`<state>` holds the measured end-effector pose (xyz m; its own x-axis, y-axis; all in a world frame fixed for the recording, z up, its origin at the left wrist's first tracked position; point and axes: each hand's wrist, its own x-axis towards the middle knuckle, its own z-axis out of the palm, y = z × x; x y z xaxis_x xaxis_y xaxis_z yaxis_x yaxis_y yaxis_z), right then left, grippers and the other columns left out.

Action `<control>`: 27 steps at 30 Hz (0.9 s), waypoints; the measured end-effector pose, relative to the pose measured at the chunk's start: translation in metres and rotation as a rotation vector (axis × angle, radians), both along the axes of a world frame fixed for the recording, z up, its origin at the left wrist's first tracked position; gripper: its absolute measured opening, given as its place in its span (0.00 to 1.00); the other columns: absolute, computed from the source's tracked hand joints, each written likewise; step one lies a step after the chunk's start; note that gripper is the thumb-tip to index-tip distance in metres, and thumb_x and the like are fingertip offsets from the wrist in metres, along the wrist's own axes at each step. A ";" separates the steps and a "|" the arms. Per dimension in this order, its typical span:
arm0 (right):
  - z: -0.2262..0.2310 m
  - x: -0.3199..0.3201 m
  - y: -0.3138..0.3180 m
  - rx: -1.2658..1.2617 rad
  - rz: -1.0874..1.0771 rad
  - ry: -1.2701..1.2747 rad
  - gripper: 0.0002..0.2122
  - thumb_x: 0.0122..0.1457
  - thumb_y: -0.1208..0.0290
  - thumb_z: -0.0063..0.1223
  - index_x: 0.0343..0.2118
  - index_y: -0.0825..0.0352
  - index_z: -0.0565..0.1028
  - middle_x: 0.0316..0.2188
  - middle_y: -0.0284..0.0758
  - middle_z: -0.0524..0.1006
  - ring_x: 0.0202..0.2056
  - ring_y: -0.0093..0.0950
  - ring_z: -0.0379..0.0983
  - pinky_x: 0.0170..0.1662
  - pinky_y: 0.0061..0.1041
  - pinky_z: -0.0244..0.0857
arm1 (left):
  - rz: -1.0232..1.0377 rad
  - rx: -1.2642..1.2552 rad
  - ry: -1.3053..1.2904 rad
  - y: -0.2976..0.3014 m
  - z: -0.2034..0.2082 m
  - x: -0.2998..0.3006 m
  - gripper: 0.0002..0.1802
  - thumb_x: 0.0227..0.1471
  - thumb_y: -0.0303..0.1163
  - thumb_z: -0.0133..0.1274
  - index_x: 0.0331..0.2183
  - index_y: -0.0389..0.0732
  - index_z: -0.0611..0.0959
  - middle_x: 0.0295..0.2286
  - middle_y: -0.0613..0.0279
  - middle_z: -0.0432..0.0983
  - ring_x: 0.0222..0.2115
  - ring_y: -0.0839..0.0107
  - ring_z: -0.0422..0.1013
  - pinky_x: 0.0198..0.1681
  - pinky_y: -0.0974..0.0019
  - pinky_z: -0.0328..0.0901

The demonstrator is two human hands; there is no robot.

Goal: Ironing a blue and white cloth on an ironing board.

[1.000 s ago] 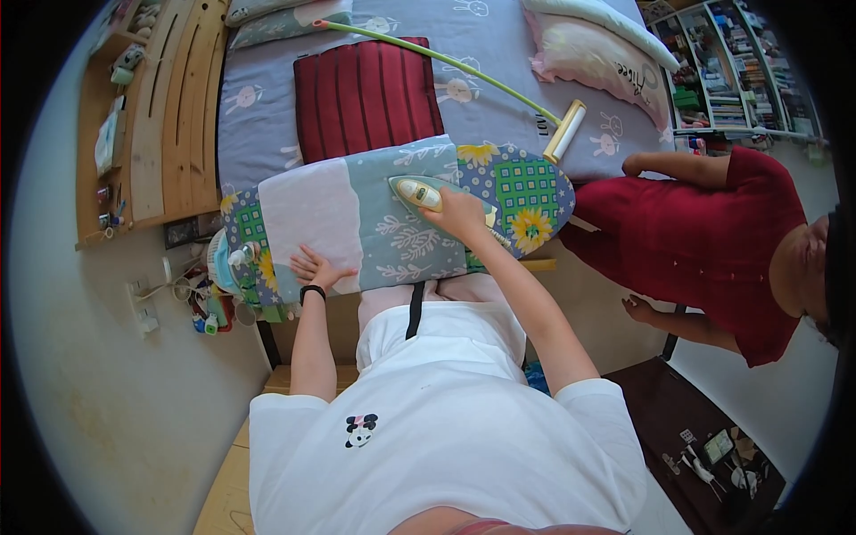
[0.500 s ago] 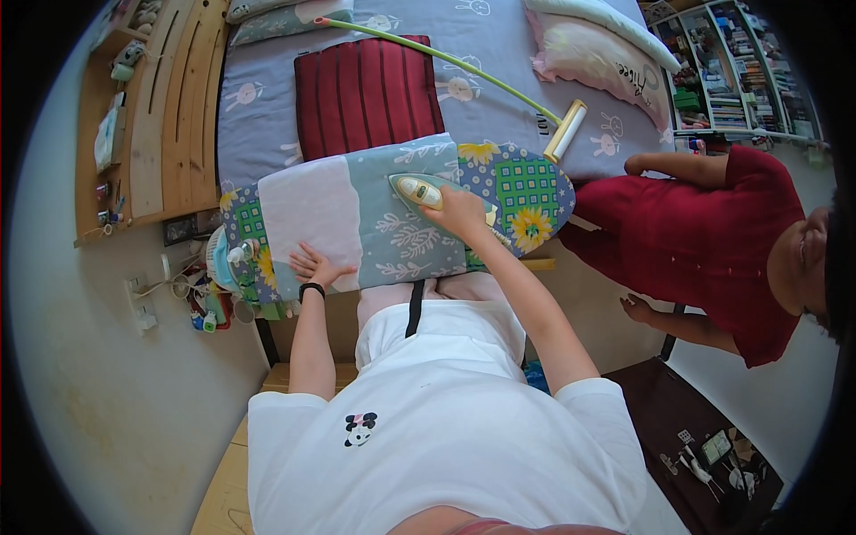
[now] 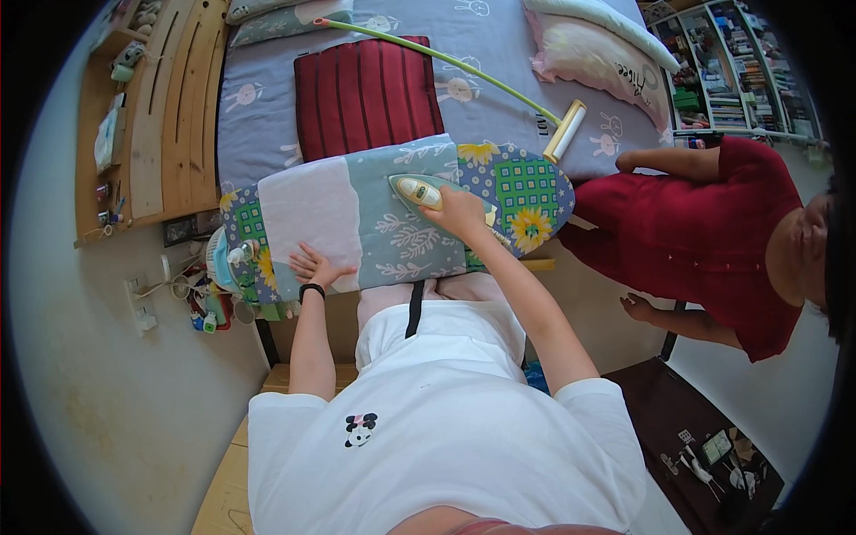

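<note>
A cloth [image 3: 310,201], pale pink on its left part and grey-green with white leaf prints on its right, lies flat over a patterned ironing board [image 3: 510,187]. My right hand [image 3: 457,214] is wrapped round the handle of a clothes iron [image 3: 419,191], whose soleplate rests on the grey-green part, tip toward the upper left. My left hand [image 3: 316,266] lies flat with fingers spread on the pink part, near its front edge. A spray bottle [image 3: 242,253] stands at the board's left end.
Beyond the board is a bed with a dark red cushion [image 3: 367,96] and a green-handled mop [image 3: 499,86]. A person in red [image 3: 687,232] stands at the right. A wall socket [image 3: 140,299] with cords is at the left; a dark table [image 3: 655,406] is at lower right.
The person in red has shifted slightly. My hands, the iron and the cloth show no visible movement.
</note>
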<state>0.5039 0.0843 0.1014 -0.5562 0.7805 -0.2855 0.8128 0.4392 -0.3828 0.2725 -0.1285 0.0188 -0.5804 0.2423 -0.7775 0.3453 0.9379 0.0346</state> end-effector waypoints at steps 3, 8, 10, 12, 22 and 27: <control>-0.001 0.000 0.000 0.006 0.000 0.008 0.21 0.41 0.48 0.52 0.25 0.66 0.71 0.17 0.41 0.74 0.21 0.38 0.72 0.24 0.34 0.65 | 0.002 0.003 0.003 -0.001 -0.002 0.000 0.83 0.14 0.55 0.67 0.50 0.41 0.18 0.48 0.34 0.04 0.51 0.43 0.06 0.52 0.41 0.20; 0.000 0.000 0.000 0.008 -0.005 0.006 0.21 0.41 0.48 0.51 0.25 0.66 0.71 0.17 0.41 0.74 0.21 0.38 0.72 0.24 0.35 0.65 | 0.003 0.005 -0.002 0.000 -0.002 0.000 0.83 0.14 0.54 0.68 0.50 0.41 0.18 0.48 0.35 0.04 0.51 0.44 0.06 0.52 0.41 0.20; -0.001 0.000 -0.001 0.010 -0.005 0.012 0.21 0.41 0.48 0.52 0.25 0.66 0.71 0.17 0.41 0.74 0.21 0.38 0.72 0.24 0.35 0.65 | 0.014 0.002 -0.008 0.000 -0.001 0.000 0.83 0.14 0.54 0.68 0.50 0.41 0.18 0.48 0.34 0.04 0.51 0.44 0.06 0.52 0.41 0.20; -0.002 0.000 -0.001 0.012 -0.005 0.019 0.21 0.41 0.48 0.52 0.25 0.66 0.71 0.17 0.41 0.74 0.21 0.39 0.72 0.24 0.35 0.65 | 0.015 0.006 -0.009 0.000 -0.001 -0.001 0.83 0.14 0.54 0.68 0.50 0.41 0.18 0.48 0.34 0.04 0.51 0.43 0.06 0.52 0.41 0.20; 0.004 0.000 -0.002 0.011 -0.034 0.034 0.21 0.41 0.49 0.54 0.25 0.67 0.71 0.17 0.43 0.73 0.21 0.40 0.72 0.25 0.36 0.65 | 0.003 0.012 0.001 0.001 0.002 0.001 0.82 0.15 0.55 0.67 0.50 0.42 0.18 0.48 0.34 0.04 0.51 0.43 0.06 0.52 0.41 0.20; 0.000 0.004 -0.002 0.051 -0.041 0.024 0.21 0.42 0.49 0.53 0.25 0.66 0.70 0.17 0.42 0.73 0.21 0.39 0.72 0.23 0.35 0.65 | 0.014 0.037 -0.015 -0.006 -0.009 -0.002 0.82 0.15 0.57 0.66 0.50 0.42 0.18 0.48 0.35 0.04 0.51 0.42 0.06 0.52 0.41 0.19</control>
